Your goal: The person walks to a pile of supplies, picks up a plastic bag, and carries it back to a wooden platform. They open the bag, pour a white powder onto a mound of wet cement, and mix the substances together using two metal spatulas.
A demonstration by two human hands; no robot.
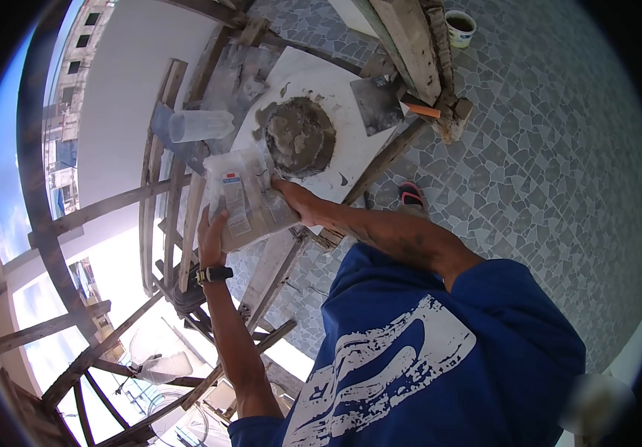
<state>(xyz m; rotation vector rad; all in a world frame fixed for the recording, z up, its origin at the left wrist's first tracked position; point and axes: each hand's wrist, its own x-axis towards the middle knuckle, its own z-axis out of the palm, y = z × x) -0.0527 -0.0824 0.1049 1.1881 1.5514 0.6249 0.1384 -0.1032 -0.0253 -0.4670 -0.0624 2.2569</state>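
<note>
A clear plastic bag (249,197) with a printed label and grey powder in its lower part is between my two hands. My left hand (213,232), below a wristwatch (215,275), grips the bag's near left side. My right hand (296,201) is closed on its right side. Just beyond the bag, a white board (366,153) carries a round patch of wet grey mix (300,138). A clear plastic bottle (202,127), seemingly cut open, lies left of the board. At the board's right corner is a dark square metal plate (377,104), close to an orange handle (420,110).
Rough wooden beams (409,48) and posts stand around the board, with a wooden frame (116,203) at the left. A white bucket (460,28) sits on the stone-patterned floor (537,149). My sandalled foot (411,194) shows right of the board.
</note>
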